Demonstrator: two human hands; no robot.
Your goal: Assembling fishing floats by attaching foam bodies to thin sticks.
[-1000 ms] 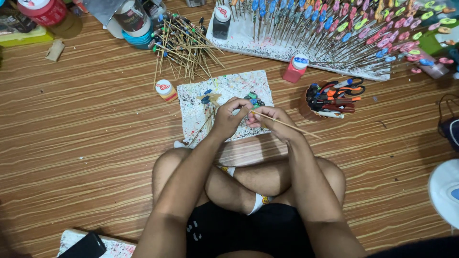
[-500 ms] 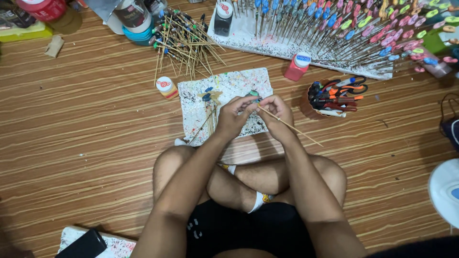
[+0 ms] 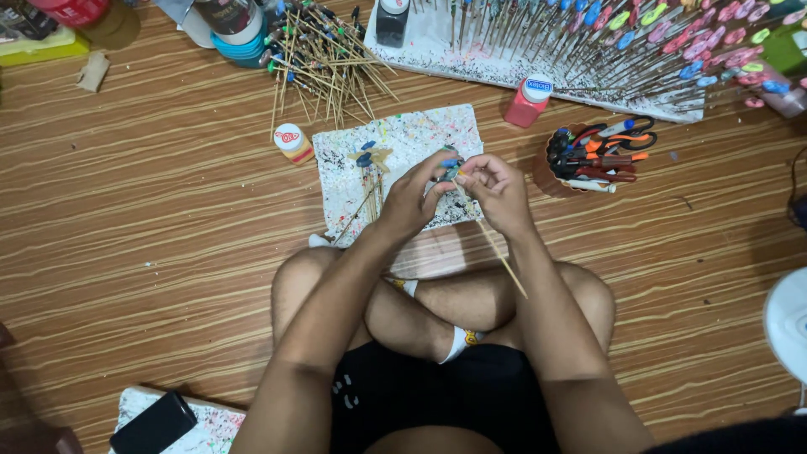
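Both the left hand (image 3: pixel 414 198) and right hand (image 3: pixel 498 192) pinch closed on a thin stick (image 3: pixel 496 252) above the paint-spattered board (image 3: pixel 403 151); light, likely brittle, it seems best gripped near its painted tip.

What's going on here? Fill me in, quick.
A person sits cross-legged on a wooden floor. Both hands meet over a paint-spattered board: the left hand pinches a small blue piece at the tip of a thin wooden stick, and the right hand grips that stick. More sticks lie loose beyond the board, beside a cup of scissors and pens and a red bottle.
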